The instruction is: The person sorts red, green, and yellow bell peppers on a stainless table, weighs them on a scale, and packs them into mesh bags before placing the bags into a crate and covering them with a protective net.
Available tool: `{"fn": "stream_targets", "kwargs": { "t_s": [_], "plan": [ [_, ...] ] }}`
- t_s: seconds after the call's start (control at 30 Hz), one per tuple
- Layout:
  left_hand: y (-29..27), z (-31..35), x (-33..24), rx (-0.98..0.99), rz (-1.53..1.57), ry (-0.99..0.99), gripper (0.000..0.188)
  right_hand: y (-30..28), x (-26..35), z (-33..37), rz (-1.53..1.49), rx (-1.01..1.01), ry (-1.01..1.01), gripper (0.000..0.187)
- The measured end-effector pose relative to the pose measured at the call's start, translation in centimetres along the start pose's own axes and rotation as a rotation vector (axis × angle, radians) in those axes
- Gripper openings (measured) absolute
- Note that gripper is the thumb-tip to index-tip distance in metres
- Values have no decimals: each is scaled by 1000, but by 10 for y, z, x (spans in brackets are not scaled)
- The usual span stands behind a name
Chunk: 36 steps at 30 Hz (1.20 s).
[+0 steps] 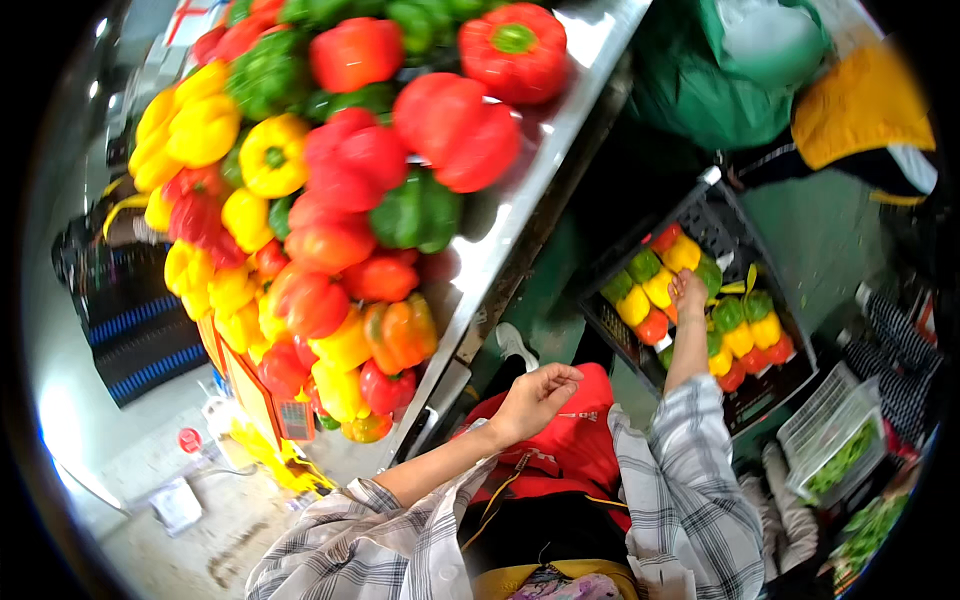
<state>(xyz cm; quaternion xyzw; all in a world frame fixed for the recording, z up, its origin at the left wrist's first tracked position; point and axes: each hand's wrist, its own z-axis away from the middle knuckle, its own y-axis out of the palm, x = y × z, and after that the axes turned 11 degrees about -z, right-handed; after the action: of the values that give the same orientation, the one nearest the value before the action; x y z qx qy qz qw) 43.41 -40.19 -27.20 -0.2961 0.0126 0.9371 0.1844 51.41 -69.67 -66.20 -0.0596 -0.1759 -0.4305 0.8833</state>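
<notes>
My right hand (688, 294) reaches down into a black plastic crate (745, 415) on the right. Its fingers are closed on a bell pepper (658, 287) among rows of green, yellow and red ones; the grip is partly hidden. More peppers (738, 338) lie in neat rows beside it. Over my red apron (590, 400) my left hand (538, 404) hovers, fingers curled together with nothing visible in them. To its left, a big heap of loose bell peppers (345, 160), red, yellow, green and orange, covers a metal table (490, 225).
The table's metal edge slants between the heap and the crate. Behind the crate stand a green bag (700, 90) and someone in a yellow garment (865, 105). A clear plastic box with green vegetables (840, 455) sits at the right. An orange device (245, 380) stands left of the heap.
</notes>
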Motion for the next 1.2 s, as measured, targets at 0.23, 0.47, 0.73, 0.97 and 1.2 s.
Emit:
{"fn": "stream_targets", "kwargs": {
  "t_s": [0.23, 0.47, 0.73, 0.97, 1.2],
  "plan": [
    [-37, 90, 8, -92, 130, 180, 22, 165, 45, 325, 67, 732, -502, 19],
    [-78, 178, 65, -397, 444, 381, 18, 334, 16, 511, 1066, 795, -1731, 88],
    [-128, 232, 140, -596, 587, 549, 16, 373, 2, 494, 771, 954, -1360, 69],
    [-225, 305, 162, -899, 636, 930, 90, 281, -175, 700, 963, 1905, -1541, 71],
    [-273, 361, 284, -1293, 109, 401, 83, 181, -386, 719, 572, 1845, -1482, 58]
  ]
}}
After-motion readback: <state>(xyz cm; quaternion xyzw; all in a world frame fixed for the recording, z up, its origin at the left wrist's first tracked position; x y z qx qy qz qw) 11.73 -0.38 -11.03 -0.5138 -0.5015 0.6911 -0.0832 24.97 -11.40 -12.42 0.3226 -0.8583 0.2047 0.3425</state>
